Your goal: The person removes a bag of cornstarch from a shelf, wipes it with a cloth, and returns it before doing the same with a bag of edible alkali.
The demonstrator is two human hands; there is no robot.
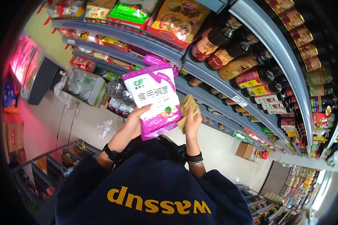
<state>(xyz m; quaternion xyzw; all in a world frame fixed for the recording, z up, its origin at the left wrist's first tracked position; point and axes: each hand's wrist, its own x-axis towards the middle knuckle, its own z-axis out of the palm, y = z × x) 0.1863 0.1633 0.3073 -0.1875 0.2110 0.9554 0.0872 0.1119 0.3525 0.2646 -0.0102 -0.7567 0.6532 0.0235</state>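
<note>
A white and purple packet of edible alkali powder (157, 99) is held up in front of my chest, its printed face towards me. My left hand (133, 123) grips it by the lower left side, thumb over the front. In my right hand (193, 120) is a folded yellowish-tan cloth (187, 107), with the fingers closed around it. The cloth lies right at the packet's lower right edge. Beyond the packet's top, another purple packet (154, 60) shows at the shelf edge.
Dark sauce bottles (218, 47) line the shelf (229, 87) ahead and to the right. Bagged goods (133, 10) fill the upper shelves. At left stands a box of clear plastic bags (95, 90). Crumpled plastic (104, 128) and a cardboard box (245, 151) lie lower down.
</note>
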